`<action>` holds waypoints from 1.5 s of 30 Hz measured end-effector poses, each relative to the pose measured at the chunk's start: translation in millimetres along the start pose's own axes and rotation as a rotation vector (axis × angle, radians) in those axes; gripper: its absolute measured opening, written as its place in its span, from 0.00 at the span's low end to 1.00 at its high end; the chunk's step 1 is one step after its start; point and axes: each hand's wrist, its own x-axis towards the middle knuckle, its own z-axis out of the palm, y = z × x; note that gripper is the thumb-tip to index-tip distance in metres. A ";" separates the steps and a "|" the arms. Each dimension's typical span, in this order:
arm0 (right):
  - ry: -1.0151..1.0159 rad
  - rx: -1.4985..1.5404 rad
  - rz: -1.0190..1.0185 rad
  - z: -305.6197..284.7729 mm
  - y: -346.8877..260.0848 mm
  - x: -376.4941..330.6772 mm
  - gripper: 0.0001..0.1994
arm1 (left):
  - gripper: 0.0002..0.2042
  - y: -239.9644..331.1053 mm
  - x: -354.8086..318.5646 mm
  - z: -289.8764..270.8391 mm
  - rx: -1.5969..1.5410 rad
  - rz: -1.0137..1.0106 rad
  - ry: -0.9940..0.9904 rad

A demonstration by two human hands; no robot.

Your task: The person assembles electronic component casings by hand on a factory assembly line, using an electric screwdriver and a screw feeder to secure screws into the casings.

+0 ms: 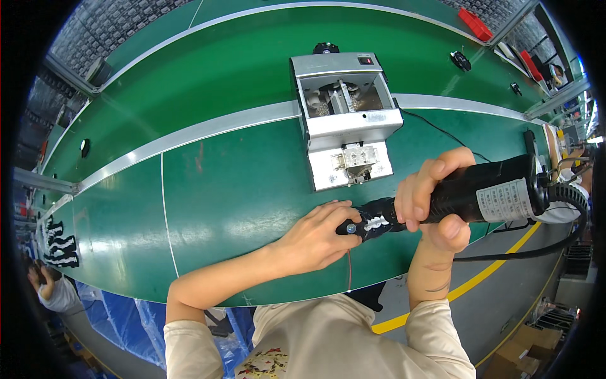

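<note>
My right hand (435, 196) is wrapped round the black body of a corded electric screwdriver (495, 192), held nearly level with its front end toward the left. Its nose is dark, with a torn white patch. My left hand (322, 234) rests low on the green table, its fingers curled about a small dark piece (350, 228) at the screwdriver's front end. I cannot make out whether that piece is separate from the tool; the bit is hidden. Beyond both hands stands a silver screw feeder (344, 126), small screws in its open hopper.
The green table (227, 177) has a raised metal strip (208, 128) across it. A thick black cable (530, 256) loops from the screwdriver at right. Black parts (61, 246) lie at far left, another black part (461, 60) at back right near a red bin (475, 24).
</note>
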 end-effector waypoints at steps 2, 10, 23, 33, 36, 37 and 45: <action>-0.040 -0.033 -0.011 0.1 -1.6 3.7 0.28 | 0.09 -0.9 0.1 3.0 0.013 0.006 0.014; 0.018 -0.112 -0.173 14.3 3.2 21.1 0.26 | 0.04 -1.1 -3.9 6.1 0.033 0.036 0.074; 0.151 -0.115 -0.199 20.2 23.6 51.4 0.18 | 0.08 -7.5 -25.3 -6.5 0.040 0.009 0.070; 0.123 -0.090 -0.065 28.2 25.4 29.4 0.20 | 0.10 -10.7 -30.5 -5.8 0.012 -0.007 0.080; 0.167 -0.077 -0.034 38.6 14.5 7.2 0.20 | 0.11 -11.5 -28.8 -6.6 0.016 0.001 0.077; 0.150 -0.061 -0.008 41.4 14.1 2.6 0.20 | 0.11 -11.6 -29.4 -7.1 0.015 -0.005 0.078; 0.065 -0.047 0.087 32.5 26.4 -15.0 0.20 | 0.11 -10.9 -27.3 -4.1 0.019 -0.004 0.099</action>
